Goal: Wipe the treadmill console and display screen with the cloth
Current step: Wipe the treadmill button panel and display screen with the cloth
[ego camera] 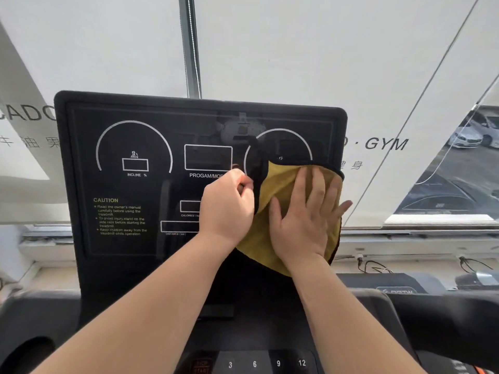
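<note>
The black treadmill display screen (129,184) stands upright in front of me, with white dials and caution text. A yellow cloth with a dark edge (280,182) lies flat against the screen's right side. My right hand (305,220) presses on it with spread fingers, palm flat. My left hand (226,206) pinches the cloth's dark left edge at the screen's middle. The lower console (267,363) with number keys 3, 6, 9, 12 sits below my forearms.
A white window blind (270,49) with GYM lettering hangs behind the screen. A windowsill with cables (378,265) runs at the right. A dark handrail (459,319) extends at the lower right, and a cup recess (27,354) sits at the lower left.
</note>
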Motion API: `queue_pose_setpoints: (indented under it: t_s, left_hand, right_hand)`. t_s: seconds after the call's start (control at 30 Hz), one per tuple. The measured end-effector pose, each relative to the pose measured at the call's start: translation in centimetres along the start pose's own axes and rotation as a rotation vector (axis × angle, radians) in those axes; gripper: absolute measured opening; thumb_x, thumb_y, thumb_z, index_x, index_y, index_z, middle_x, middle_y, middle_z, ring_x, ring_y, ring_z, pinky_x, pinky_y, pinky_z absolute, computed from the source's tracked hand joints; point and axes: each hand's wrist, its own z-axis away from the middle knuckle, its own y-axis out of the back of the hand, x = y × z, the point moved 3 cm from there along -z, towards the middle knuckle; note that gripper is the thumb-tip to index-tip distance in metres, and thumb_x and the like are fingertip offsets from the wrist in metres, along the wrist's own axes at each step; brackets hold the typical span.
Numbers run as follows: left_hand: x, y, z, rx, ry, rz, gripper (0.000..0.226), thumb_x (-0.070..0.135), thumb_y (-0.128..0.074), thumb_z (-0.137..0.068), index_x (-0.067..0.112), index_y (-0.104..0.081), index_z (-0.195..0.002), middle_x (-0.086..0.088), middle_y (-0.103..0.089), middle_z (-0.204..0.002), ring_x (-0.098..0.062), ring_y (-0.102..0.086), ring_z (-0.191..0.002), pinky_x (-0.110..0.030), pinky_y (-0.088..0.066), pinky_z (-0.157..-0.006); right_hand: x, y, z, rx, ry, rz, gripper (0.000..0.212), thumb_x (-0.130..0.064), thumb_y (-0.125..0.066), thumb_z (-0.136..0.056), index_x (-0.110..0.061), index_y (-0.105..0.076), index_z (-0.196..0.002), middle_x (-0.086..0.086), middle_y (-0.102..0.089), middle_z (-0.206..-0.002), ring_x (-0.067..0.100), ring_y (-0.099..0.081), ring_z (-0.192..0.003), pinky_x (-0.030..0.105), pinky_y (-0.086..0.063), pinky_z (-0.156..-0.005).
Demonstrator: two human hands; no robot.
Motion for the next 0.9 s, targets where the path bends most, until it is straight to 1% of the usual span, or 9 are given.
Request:
queue_pose_setpoints:
  t_s: [0.03,0.1,0.27,0.33,0.43,0.57,0.73,0.8,0.9]
  left_hand:
    - [-0.2,0.2,0.2,-0.007,0.010,-0.004,0.010,0.014,-0.060,-0.094,0.016,-0.069,-0.093,0.012,-0.061,-0.065,-0.004,-0.058,-0.060,-0.012,-0.039,-0.056]
    - [-0.7,1.0,0.3,-0.001,0.034,0.001,0.011,0.011,-0.060,-0.093,0.017,-0.068,-0.089,0.011,-0.061,-0.064,-0.005,-0.059,-0.060,-0.012,-0.041,-0.056]
    - [-2.1,4.9,0.1,0.164,-0.034,-0.073,0.008,0.018,-0.062,-0.091,0.018,-0.065,-0.083,0.009,-0.061,-0.069,-0.014,-0.059,-0.066,-0.038,-0.052,-0.065]
    - [-3.1,6.3,-0.1,0.248,-0.082,-0.134,0.007,0.024,-0.064,-0.090,0.017,-0.066,-0.091,0.006,-0.062,-0.085,-0.018,-0.059,-0.080,-0.039,-0.052,-0.078]
    - [-5.0,7.5,0.0,0.321,-0.093,-0.280,0.034,0.037,-0.063,-0.087,0.014,-0.066,-0.112,-0.005,-0.061,-0.114,-0.027,-0.055,-0.107,-0.036,-0.039,-0.098]
    - [-7.7,8.0,1.0,0.296,0.035,-0.414,0.050,0.044,-0.062,-0.088,0.024,-0.056,-0.133,-0.013,-0.039,-0.150,-0.037,-0.033,-0.139,-0.055,-0.028,-0.112]
    - [-10.0,8.5,2.8,0.264,0.131,-0.442,0.061,0.045,-0.065,-0.089,0.030,-0.044,-0.145,-0.015,-0.017,-0.163,-0.043,-0.016,-0.149,-0.066,-0.017,-0.117]
    - [-10.4,8.6,3.2,0.230,0.161,-0.441,0.066,0.045,-0.066,-0.088,0.031,-0.041,-0.147,-0.013,-0.013,-0.164,-0.042,-0.012,-0.151,-0.067,-0.014,-0.118]
    - [-10.5,8.5,3.5,0.204,0.172,-0.435,0.069,0.048,-0.065,-0.087,0.031,-0.037,-0.148,-0.010,-0.008,-0.165,-0.040,-0.007,-0.152,-0.068,-0.010,-0.118]
  right_hand:
    - [0.2,-0.2,-0.5,-0.048,-0.008,0.031,0.081,-0.068,-0.031,-0.096,-0.026,-0.012,-0.164,0.007,0.003,-0.171,0.044,0.010,-0.156,0.066,0.010,-0.122]
    - [0.4,0.1,-2.3,-0.076,0.016,0.048,0.085,-0.080,-0.024,-0.092,-0.038,-0.005,-0.164,0.010,0.021,-0.170,0.047,0.023,-0.153,0.069,0.013,-0.120]
    - [-1.6,1.4,-5.9,-0.038,0.293,0.100,0.083,-0.080,-0.028,-0.093,-0.037,-0.016,-0.163,0.013,0.008,-0.173,0.046,0.014,-0.156,0.067,0.008,-0.122]
    - [-2.6,0.9,-5.7,-0.041,0.429,0.156,0.081,-0.078,-0.026,-0.095,-0.037,-0.015,-0.164,0.009,0.004,-0.174,0.044,0.012,-0.157,0.069,0.005,-0.122]
    - [-2.8,-0.2,-4.5,-0.056,0.533,0.266,0.077,-0.081,-0.020,-0.095,-0.045,-0.014,-0.163,0.005,0.004,-0.174,0.047,0.012,-0.156,0.076,0.003,-0.118]
    - [-0.5,-0.8,-2.8,-0.050,0.456,0.254,0.080,-0.089,-0.023,-0.089,-0.052,-0.014,-0.159,0.007,0.003,-0.174,0.057,0.011,-0.152,0.085,0.006,-0.110]
    - [1.0,1.0,-4.6,-0.046,0.225,0.217,0.097,-0.096,-0.035,-0.075,-0.051,-0.017,-0.160,0.014,0.008,-0.173,0.062,0.009,-0.150,0.085,0.002,-0.110]
    - [-0.6,1.7,-6.7,-0.015,0.187,0.161,0.089,-0.088,-0.041,-0.082,-0.053,-0.015,-0.159,0.022,0.009,-0.171,0.063,0.010,-0.149,0.082,0.006,-0.111]
    - [-3.7,1.4,-8.3,0.067,0.255,0.086,0.059,-0.061,-0.042,-0.101,-0.055,-0.025,-0.157,0.030,0.004,-0.169,0.065,0.009,-0.148,0.082,0.005,-0.113]
